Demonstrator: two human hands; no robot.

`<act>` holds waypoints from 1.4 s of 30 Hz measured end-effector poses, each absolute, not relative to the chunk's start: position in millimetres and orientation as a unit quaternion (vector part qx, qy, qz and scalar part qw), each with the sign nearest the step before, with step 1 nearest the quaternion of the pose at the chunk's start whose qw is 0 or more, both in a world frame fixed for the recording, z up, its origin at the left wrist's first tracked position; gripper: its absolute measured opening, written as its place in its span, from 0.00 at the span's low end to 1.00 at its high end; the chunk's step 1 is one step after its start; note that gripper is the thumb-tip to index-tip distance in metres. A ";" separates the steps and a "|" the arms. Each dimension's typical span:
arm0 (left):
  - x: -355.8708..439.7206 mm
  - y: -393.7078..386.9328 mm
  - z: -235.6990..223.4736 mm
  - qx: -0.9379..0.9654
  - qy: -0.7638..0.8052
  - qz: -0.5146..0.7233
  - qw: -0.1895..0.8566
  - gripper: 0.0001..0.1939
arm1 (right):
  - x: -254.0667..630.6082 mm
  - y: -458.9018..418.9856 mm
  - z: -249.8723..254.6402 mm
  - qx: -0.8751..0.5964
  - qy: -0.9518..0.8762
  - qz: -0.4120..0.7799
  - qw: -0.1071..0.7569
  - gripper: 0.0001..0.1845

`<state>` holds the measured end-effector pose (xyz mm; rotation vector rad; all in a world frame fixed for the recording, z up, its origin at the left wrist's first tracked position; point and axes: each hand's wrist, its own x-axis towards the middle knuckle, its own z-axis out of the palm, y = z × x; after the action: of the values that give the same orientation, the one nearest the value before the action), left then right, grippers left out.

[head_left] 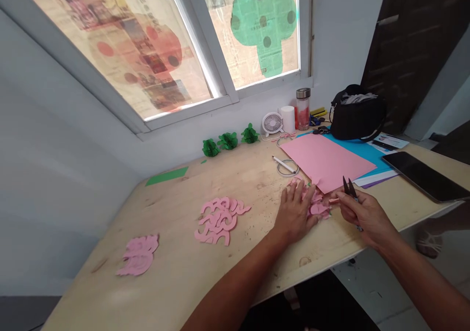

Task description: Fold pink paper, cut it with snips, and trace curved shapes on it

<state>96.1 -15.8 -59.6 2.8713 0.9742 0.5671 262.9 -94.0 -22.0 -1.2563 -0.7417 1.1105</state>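
Pink paper scraps (318, 208): loose heap on the worktop (172, 282), partly under your left hand (294, 211) and reaching toward your right. Your left hand lies palm down, fingers a little spread, touching the heap. Your right hand (362, 213) is closed around the scissors (346, 186), blades pointing away from you and slightly parted; a small pink strip (334, 201) shows at its fingertips.

Beyond both hands: pink sheet (326, 159), overlapping blue sheets (362, 150). Dark smartphone (426, 174) right of your right hand, near the worktop's edge. White pen (283, 164) just beyond your left hand, across a thin ring.

Left of your left hand: pile of curved pink cutouts (220, 219); farther left, a smaller pink stack (138, 255). Beyond these, a green paper strip (167, 176) and three folded green paper pieces (228, 141) near the wall.

Far side, past your hands, left to right: white fan (272, 123), white cylinder (288, 119), upright glass bottle (303, 110), black bag (358, 113).
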 end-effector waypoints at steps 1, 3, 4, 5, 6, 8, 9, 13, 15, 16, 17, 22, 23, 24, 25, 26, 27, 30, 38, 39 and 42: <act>103.9 -9.4 -59.1 0.931 0.308 0.193 0.029 0.39 | 263.3 -95.5 -20.6 -0.543 -0.319 0.480 0.611 0.22; 116.5 0.9 -57.9 0.930 0.300 0.207 0.038 0.40 | 264.4 -98.8 -18.1 -0.544 -0.314 0.478 0.615 0.22; 120.7 4.5 -57.1 0.929 0.300 0.212 0.046 0.40 | 265.0 -100.3 -17.2 -0.544 -0.311 0.477 0.616 0.22; 123.3 7.0 -56.2 0.927 0.302 0.215 0.054 0.41 | 265.6 -101.7 -16.6 -0.546 -0.310 0.475 0.617 0.22; 124.4 8.5 -55.2 0.926 0.303 0.218 0.062 0.41 | 266.2 -102.9 -16.2 -0.546 -0.308 0.474 0.618 0.22; 122.6 9.4 -52.4 0.923 0.301 0.226 0.082 0.42 | 267.2 -104.3 -16.2 -0.547 -0.306 0.474 0.618 0.23; 120.7 9.4 -50.5 0.922 0.297 0.231 0.093 0.43 | 267.7 -104.6 -16.5 -0.547 -0.305 0.475 0.618 0.23; 116.5 10.9 -43.3 0.927 0.280 0.225 0.108 0.43 | 269.5 -102.5 -17.4 -0.547 -0.300 0.477 0.619 0.23; 118.2 12.1 -42.3 0.939 0.266 0.198 0.089 0.38 | 271.9 -100.9 -15.9 -0.543 -0.296 0.475 0.626 0.22; 119.0 12.2 -42.8 0.945 0.258 0.185 0.081 0.34 | 273.9 -100.5 -14.6 -0.543 -0.296 0.471 0.629 0.22; 119.4 11.5 -43.9 0.948 0.253 0.177 0.076 0.30 | 276.5 -100.4 -13.1 -0.545 -0.296 0.464 0.632 0.22; 111.8 -0.3 -53.2 0.943 0.278 0.176 0.055 0.19 | 291.3 -103.4 -9.1 -0.565 -0.276 0.433 0.646 0.23; 110.0 -2.6 -54.7 0.940 0.286 0.177 0.050 0.19 | 293.0 -103.8 -9.8 -0.568 -0.269 0.431 0.648 0.24; 108.9 -4.3 -55.8 0.939 0.292 0.176 0.047 0.19 | 294.0 -104.0 -10.9 -0.569 -0.264 0.434 0.647 0.24; 108.6 -5.3 -56.6 0.938 0.296 0.175 0.044 0.19 | 294.3 -103.8 -12.2 -0.569 -0.261 0.437 0.646 0.24; 109.3 -5.4 -57.3 0.938 0.297 0.174 0.041 0.20 | 293.9 -103.4 -13.4 -0.567 -0.262 0.440 0.645 0.23; 110.8 -4.9 -57.8 0.939 0.296 0.172 0.040 0.21 | 292.9 -102.9 -14.4 -0.564 -0.266 0.444 0.643 0.22; 118.4 -0.8 -58.7 0.939 0.296 0.170 0.037 0.22 | 288.9 -101.2 -14.4 -0.560 -0.284 0.450 0.635 0.24; 132.2 6.6 -51.8 0.924 0.331 0.191 0.027 0.29 | 285.6 -102.1 -6.2 -0.563 -0.283 0.447 0.634 0.26; 133.2 7.6 -49.1 0.924 0.329 0.192 0.025 0.29 | 285.5 -102.1 -5.8 -0.565 -0.283 0.449 0.632 0.25; 137.5 11.5 -38.8 0.937 0.300 0.176 0.033 0.25 | 284.8 -102.4 -5.2 -0.563 -0.285 0.454 0.629 0.26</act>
<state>137.5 11.5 -38.8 2.8839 0.9223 0.5415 284.8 -102.4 -5.2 -1.2904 -0.6521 1.0403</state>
